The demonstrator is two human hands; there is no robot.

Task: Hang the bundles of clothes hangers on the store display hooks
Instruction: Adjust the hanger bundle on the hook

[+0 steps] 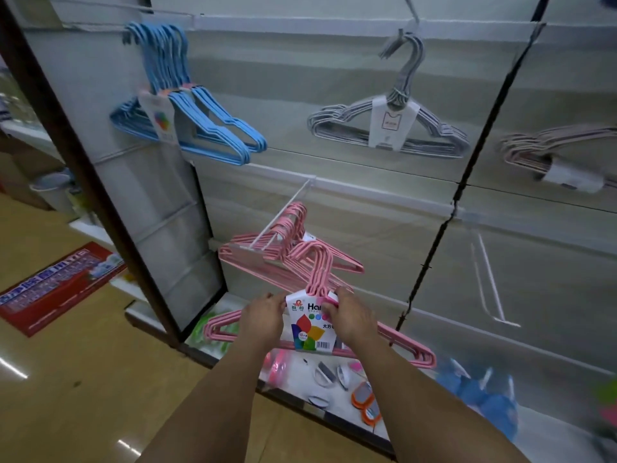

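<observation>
Both hands hold a pink hanger bundle (334,342) low in front of the display wall (367,78). Its long axis runs left to right, tilted down toward the right, and its hook tops (319,259) point up toward the wall. The left hand (263,317) has its grip clamped on the left edge of the paper label (310,325) wrapped round the bundle's neck; the right hand (350,317) pinches the label's upper right corner, thumb over the front.

Just behind and above, a second pink bundle (267,252) hangs on a white display hook (283,212) that juts out from a white rail (384,192). Higher up on the left, a blue hanger bundle (187,125) hangs with its arms spread sideways. To the right hangs a grey bundle (390,128) with a white label, and at the far right edge a pale pink bundle (551,152), blurred.

Below the hands, a low shelf (293,379) carries small packaged goods in pink, orange, blue and green. A dark upright post (83,162) borders the wall on the left. The floor (83,379) is glossy tan, with a red printed mat (60,285) lying on it.
</observation>
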